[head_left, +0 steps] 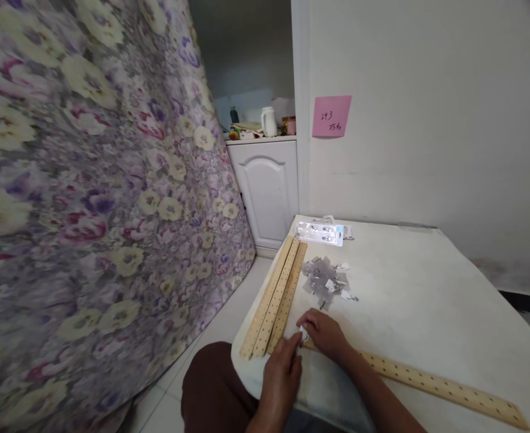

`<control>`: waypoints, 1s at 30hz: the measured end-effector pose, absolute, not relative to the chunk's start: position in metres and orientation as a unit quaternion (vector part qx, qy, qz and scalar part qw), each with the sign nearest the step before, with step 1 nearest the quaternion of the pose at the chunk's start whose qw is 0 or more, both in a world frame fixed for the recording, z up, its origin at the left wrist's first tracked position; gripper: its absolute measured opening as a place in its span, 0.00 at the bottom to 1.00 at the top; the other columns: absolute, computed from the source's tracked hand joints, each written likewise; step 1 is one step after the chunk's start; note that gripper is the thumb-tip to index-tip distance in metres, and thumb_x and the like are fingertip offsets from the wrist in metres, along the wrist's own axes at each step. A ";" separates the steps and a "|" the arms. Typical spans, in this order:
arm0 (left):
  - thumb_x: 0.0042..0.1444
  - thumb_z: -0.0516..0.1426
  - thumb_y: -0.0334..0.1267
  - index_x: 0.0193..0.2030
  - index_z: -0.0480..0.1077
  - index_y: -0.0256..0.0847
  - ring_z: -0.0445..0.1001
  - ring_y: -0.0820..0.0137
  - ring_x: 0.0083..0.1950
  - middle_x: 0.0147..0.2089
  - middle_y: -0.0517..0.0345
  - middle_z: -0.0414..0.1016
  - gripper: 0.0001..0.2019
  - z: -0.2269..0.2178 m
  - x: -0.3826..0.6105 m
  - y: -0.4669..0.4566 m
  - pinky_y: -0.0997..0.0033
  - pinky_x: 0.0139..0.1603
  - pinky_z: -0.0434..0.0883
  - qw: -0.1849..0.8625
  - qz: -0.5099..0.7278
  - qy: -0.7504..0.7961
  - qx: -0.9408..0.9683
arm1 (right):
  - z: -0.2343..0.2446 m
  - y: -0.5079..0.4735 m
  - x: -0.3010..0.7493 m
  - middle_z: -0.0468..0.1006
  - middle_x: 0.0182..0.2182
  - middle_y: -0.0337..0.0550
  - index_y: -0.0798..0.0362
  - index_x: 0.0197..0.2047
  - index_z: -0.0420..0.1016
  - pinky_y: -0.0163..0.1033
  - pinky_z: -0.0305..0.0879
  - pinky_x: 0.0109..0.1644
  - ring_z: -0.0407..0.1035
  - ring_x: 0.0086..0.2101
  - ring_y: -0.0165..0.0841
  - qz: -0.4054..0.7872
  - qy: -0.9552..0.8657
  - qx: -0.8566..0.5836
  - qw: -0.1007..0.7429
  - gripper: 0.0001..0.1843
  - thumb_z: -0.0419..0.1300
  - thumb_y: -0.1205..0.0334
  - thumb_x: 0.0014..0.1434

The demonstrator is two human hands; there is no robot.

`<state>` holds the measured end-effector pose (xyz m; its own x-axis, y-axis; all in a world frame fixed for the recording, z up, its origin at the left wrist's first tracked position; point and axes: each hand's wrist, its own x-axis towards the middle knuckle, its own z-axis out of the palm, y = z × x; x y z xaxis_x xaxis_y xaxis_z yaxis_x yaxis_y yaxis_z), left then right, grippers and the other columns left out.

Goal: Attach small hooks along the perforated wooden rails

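Close to the table's near edge, my left hand and my right hand meet over a small white tag-like piece. The fingers of both are bent and pinched around it; its exact kind is too small to tell. Beneath my hands and right forearm runs a light wooden strip with rows of dark holes, partly hidden by the arm. Just beyond my right hand lies a loose pile of small clear grey packets, with bits of metal and white tags among them.
Several similar holed wooden strips lie side by side along the table's left edge. A clear blister pack rests at the far edge. A floral curtain hangs left; a white cabinet and a wall with a pink note stand behind.
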<state>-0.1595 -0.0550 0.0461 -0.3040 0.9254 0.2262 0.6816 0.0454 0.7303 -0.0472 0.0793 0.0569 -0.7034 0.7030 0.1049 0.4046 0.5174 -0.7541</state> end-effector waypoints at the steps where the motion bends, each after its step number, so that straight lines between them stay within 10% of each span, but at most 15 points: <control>1: 0.54 0.50 0.30 0.56 0.67 0.44 0.72 0.66 0.45 0.43 0.51 0.72 0.22 0.045 -0.160 -0.054 0.65 0.47 0.70 0.154 0.388 0.704 0.575 | 0.056 0.079 -0.047 0.76 0.37 0.39 0.49 0.37 0.76 0.35 0.59 0.46 0.70 0.41 0.31 0.366 -0.847 -0.327 0.204 0.13 0.49 0.65 0.58; 30: 0.56 0.50 0.33 0.52 0.71 0.44 0.74 0.66 0.42 0.39 0.51 0.74 0.18 0.047 -0.161 -0.052 0.66 0.44 0.71 0.140 0.377 0.717 0.569 | 0.051 0.083 -0.042 0.72 0.32 0.37 0.51 0.40 0.75 0.33 0.60 0.35 0.64 0.29 0.28 0.422 -0.829 -0.307 0.202 0.15 0.58 0.68 0.48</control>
<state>-0.1611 -0.0523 0.0468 -0.3124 0.9219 0.2290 0.7107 0.0669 0.7003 -0.0415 0.0827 0.0511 -0.7302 0.6789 0.0768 0.3378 0.4564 -0.8232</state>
